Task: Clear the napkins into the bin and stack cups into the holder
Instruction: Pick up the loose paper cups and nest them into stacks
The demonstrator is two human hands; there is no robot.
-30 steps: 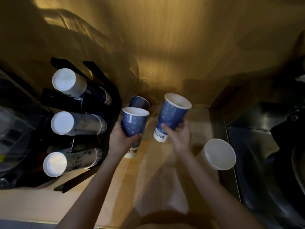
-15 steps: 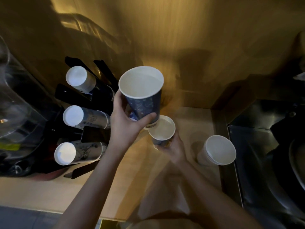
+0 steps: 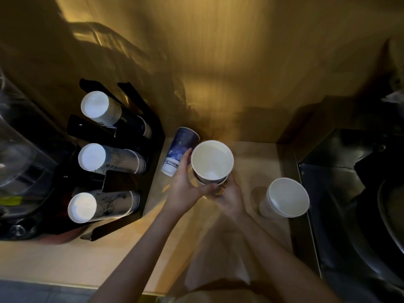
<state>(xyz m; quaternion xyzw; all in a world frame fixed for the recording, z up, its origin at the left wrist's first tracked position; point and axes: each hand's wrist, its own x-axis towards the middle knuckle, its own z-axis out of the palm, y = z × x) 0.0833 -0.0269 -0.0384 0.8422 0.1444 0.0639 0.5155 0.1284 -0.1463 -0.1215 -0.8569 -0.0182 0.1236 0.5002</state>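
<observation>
Both your hands, left (image 3: pixel 185 189) and right (image 3: pixel 229 193), gripped the nested cups (image 3: pixel 212 162) upright; the holder (image 3: pixel 122 171) lay leftward, its tubes horizontal, nearer your left.

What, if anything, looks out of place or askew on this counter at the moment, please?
One blue cup leans tilted beside the black cup holder, separate from the nested cups gripped by the left hand and right hand. A white cup stack sits close to the sink. Nothing looks spilled.
</observation>
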